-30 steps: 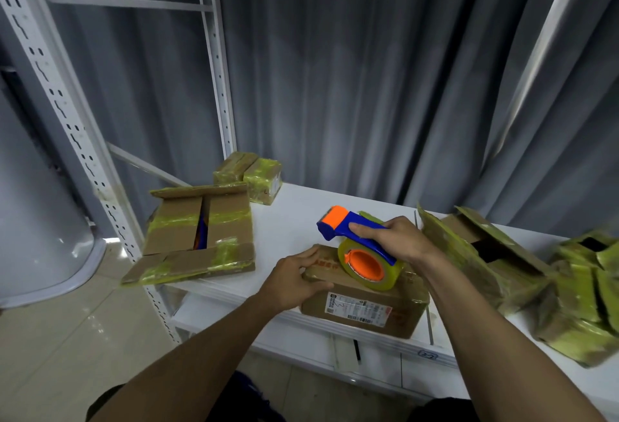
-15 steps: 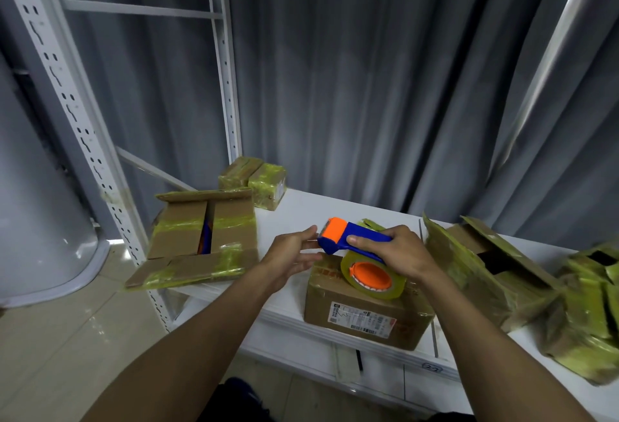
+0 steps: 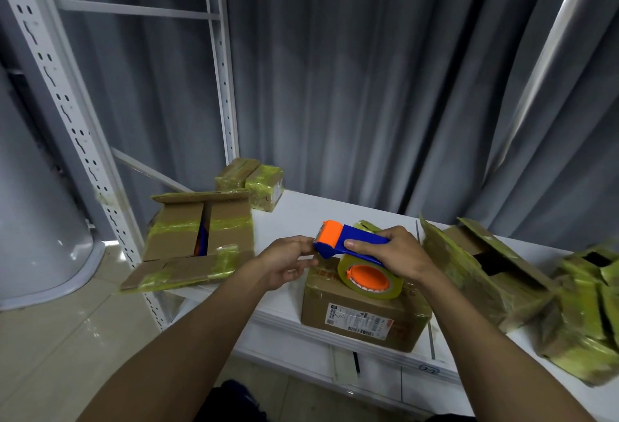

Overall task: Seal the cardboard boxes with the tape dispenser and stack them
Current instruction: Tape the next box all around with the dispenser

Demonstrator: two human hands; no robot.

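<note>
A person's right hand (image 3: 398, 254) grips the blue handle of an orange-and-blue tape dispenser (image 3: 348, 244), fingers curled over its top and thumb pressed along the near side. The dispenser is held just above a closed cardboard box (image 3: 361, 317) at the front edge of a white shelf (image 3: 301, 217). Its roll of yellowish tape (image 3: 370, 279), wound on an orange hub, hangs low over the box lid; whether the roll touches the lid cannot be told.

The left hand (image 3: 284, 262) meets the dispenser at its orange cutter end. Its fingers are curled and the fingertips lie against the blue body below the blade. Whether they pinch the loose end of the tape cannot be told.

The box carries a white shipping label (image 3: 358, 319) on the side facing the camera.

To the left, an open carton (image 3: 197, 237) patched with old tape lies on the shelf's corner, its flaps spread. Behind it, two small taped parcels (image 3: 251, 183) sit side by side near a perforated white shelving upright (image 3: 221, 86). To the right lie torn open boxes (image 3: 485, 274) and a crumpled heap of taped cardboard (image 3: 586, 304). A grey curtain (image 3: 368, 69) hangs behind the shelf.
</note>
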